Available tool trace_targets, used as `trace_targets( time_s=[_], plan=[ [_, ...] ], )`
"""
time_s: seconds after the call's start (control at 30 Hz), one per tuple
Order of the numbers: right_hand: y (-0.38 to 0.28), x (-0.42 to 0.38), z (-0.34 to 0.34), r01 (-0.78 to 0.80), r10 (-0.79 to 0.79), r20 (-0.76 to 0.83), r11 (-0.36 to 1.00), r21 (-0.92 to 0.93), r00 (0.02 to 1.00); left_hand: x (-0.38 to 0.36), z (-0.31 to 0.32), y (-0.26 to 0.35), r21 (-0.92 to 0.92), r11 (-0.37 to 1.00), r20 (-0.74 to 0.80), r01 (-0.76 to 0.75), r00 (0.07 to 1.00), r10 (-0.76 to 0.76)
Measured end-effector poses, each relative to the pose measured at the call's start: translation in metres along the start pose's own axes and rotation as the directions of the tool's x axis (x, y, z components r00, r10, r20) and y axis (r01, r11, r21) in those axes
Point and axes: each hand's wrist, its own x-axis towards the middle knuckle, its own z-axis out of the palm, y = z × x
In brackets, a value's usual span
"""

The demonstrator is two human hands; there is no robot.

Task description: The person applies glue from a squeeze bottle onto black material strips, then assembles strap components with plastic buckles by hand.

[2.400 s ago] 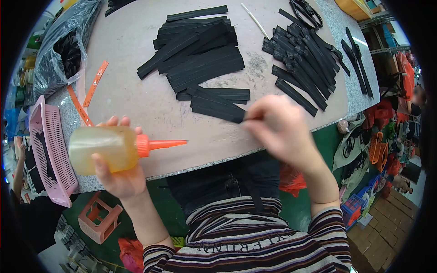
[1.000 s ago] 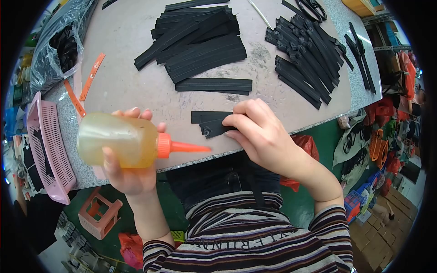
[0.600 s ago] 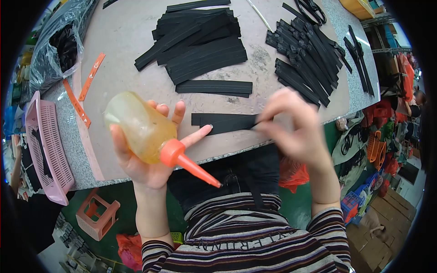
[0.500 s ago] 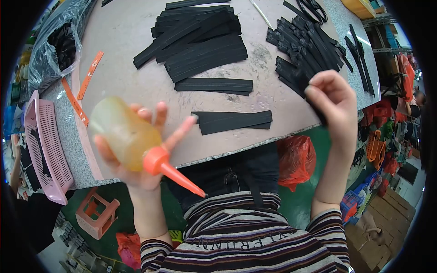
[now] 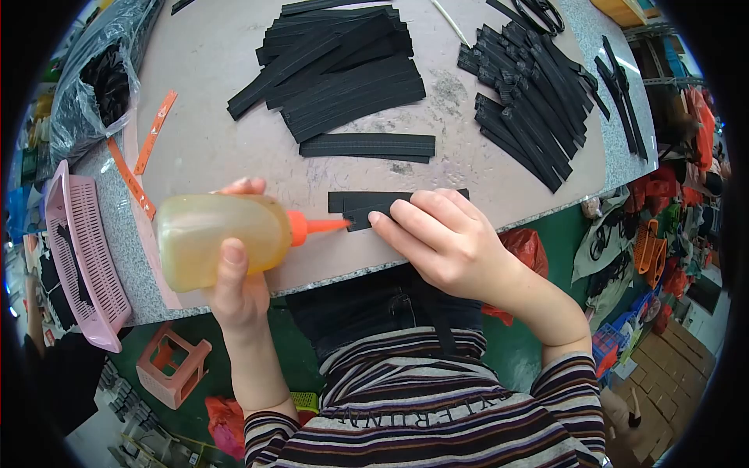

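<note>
- Since half a second ago the right hand (image 5: 445,242) has come back from the far strip pile and now lies flat, fingers extended, pinning the black strips (image 5: 360,205) at the table (image 5: 211,148) edge; no closed grasp.
- Left hand (image 5: 234,292) clenched around the glue bottle (image 5: 214,240), swung level again, orange nozzle (image 5: 316,226) meeting the strips' left end just beside the right fingertips.
- Reads as gluing about to begin.
</note>
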Motion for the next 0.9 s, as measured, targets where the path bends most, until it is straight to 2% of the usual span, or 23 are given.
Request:
trace_targets(
  time_s=[0.13, 0.23, 0.33, 0.43, 0.5, 0.53, 0.63, 0.67, 0.73, 0.83, 0.87, 0.9],
  plan=[
    [-0.001, 0.001, 0.001, -0.033, 0.033, -0.009, 0.998, 0.052, 0.999, 0.000, 0.012, -0.002, -0.083, 0.996, -0.013, 0.032, 0.999, -0.033],
    [0.000, -0.001, 0.001, -0.040, 0.041, -0.016, 0.997, 0.064, 0.999, 0.002, 0.004, 0.005, -0.029, 0.999, -0.042, 0.022, 0.999, -0.023],
    [0.001, 0.006, -0.004, -0.081, 0.077, 0.031, 0.987, 0.141, 0.997, -0.001, -0.001, 0.001, -0.012, 1.000, 0.029, 0.026, 0.999, -0.026],
    [0.004, 0.010, -0.005, -0.208, 0.197, 0.067, 0.949, 0.235, 0.978, 0.003, -0.009, 0.009, -0.127, 0.992, -0.042, -0.001, 0.999, -0.004],
    [0.005, 0.015, -0.004, -0.262, 0.243, 0.097, 0.916, 0.304, 0.965, 0.006, -0.004, 0.012, -0.504, 0.853, 0.026, 0.135, 0.990, -0.141],
    [0.005, 0.018, -0.005, -0.291, 0.268, 0.115, 0.900, 0.325, 0.957, 0.008, 0.001, 0.011, -0.669, 0.715, 0.087, 0.201, 0.977, -0.193],
    [0.009, 0.018, -0.004, -0.310, 0.290, 0.111, 0.870, 0.383, 0.951, 0.020, 0.015, -0.006, -0.825, 0.325, 0.443, 0.463, 0.886, -0.138],
    [0.011, 0.017, -0.006, -0.295, 0.271, 0.116, 0.886, 0.358, 0.956, 0.021, 0.013, -0.010, -0.794, 0.396, 0.429, 0.461, 0.887, -0.173],
    [0.013, 0.017, -0.007, -0.255, 0.227, 0.121, 0.906, 0.337, 0.966, 0.023, 0.017, -0.010, -0.797, 0.386, 0.446, 0.465, 0.883, -0.145],
    [0.028, 0.008, -0.029, -0.211, 0.218, 0.041, 0.852, 0.479, 0.975, 0.025, 0.016, -0.007, -0.799, 0.378, 0.450, 0.468, 0.882, -0.142],
    [0.034, 0.004, -0.045, -0.393, 0.475, 0.021, 0.702, 0.594, 0.880, 0.026, 0.015, -0.005, -0.801, 0.365, 0.462, 0.475, 0.878, -0.129],
    [0.040, -0.001, -0.067, -0.519, 0.695, 0.043, 0.492, 0.699, 0.717, 0.025, 0.015, -0.005, -0.803, 0.352, 0.470, 0.480, 0.874, -0.119]
  ],
)
